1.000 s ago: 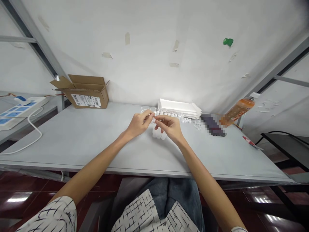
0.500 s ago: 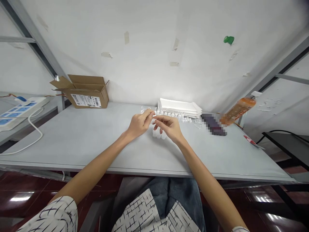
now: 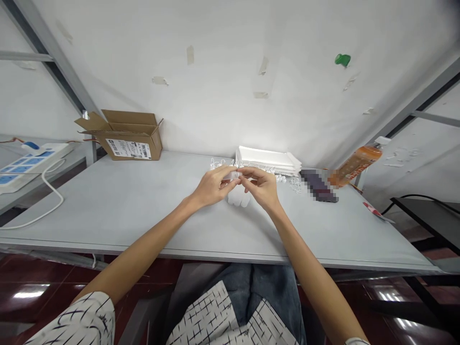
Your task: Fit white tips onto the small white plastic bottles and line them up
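Observation:
My left hand (image 3: 213, 186) is closed, thumb and fingers pinching a small white plastic piece (image 3: 235, 176). My right hand (image 3: 263, 188) meets it from the other side, its thumb and fingertips pressed together at the right end of the same piece. Fingers cover most of the piece, so its full shape cannot be made out. Just below the hands, a cluster of white rounded pieces (image 3: 238, 198) stands on the grey table. Behind my left fingers lie small white looped parts (image 3: 217, 164), partly hidden.
White stacked trays (image 3: 266, 157) sit against the wall, with small clear bits (image 3: 296, 185) beside them. To the right are a blurred dark flat object (image 3: 318, 186) and an orange drink bottle (image 3: 359, 162). An open cardboard box (image 3: 132, 139) and a power strip (image 3: 32, 165) are on the left.
Both hands have shifted slightly right. My left fingers have straightened from a curled grip into a flatter pinch, and the right fingertips now meet the left ones.

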Demonstrator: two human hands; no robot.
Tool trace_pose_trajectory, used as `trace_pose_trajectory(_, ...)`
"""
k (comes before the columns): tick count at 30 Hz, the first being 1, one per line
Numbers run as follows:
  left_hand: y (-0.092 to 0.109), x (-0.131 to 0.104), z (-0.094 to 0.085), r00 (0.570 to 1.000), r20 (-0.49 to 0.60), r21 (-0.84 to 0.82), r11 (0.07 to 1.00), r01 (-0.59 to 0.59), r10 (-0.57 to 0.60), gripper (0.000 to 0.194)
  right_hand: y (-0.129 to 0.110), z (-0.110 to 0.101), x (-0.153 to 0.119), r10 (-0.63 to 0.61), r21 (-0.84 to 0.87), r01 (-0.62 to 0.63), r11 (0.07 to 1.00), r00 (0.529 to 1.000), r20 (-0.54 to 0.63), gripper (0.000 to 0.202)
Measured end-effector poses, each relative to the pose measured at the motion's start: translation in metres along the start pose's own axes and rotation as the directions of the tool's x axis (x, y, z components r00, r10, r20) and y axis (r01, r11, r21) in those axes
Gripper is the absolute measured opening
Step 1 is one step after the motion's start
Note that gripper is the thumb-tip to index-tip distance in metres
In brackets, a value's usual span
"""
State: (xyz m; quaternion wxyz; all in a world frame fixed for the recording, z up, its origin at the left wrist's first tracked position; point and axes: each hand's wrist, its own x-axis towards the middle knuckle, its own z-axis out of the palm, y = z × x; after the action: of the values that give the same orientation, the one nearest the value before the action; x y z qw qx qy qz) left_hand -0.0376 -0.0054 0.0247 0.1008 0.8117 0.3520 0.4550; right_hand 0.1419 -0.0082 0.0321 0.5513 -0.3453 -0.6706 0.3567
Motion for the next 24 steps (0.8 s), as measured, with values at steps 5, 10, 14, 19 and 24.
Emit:
trace_pose_trajectory(5,0.001,-0.001,0.000,0.999,0.025,-0.055,0.998,-0.025,0.027,0.032,0.001,-0.001,0.000,0.020,0.059,-0.022,0.998,0.999,0.043,0.023)
trace_pose_trajectory(10,0.003,0.000,0.000,0.999,-0.016,-0.016,0.999,-0.031,0.031,0.027,0.002,0.001,-0.001,0.011,0.022,-0.012,1.000,0.999,0.037,0.038)
trace_pose_trajectory(14,0.004,0.001,0.000,0.998,-0.055,0.004,1.000,-0.028,0.028,0.024,0.001,0.002,-0.003,0.011,-0.026,-0.011,1.000,1.000,0.005,0.048)
trace_pose_trajectory(19,0.001,0.001,0.000,0.997,-0.061,0.029,0.998,-0.051,0.053,0.021,-0.003,-0.004,-0.002,-0.014,-0.091,0.014,0.996,1.000,-0.002,0.039)
trace_pose_trajectory(24,0.001,-0.001,0.001,0.999,0.008,-0.002,0.999,-0.043,0.043,0.019,-0.002,-0.009,0.001,-0.016,-0.134,0.015,0.991,1.000,-0.005,0.022)
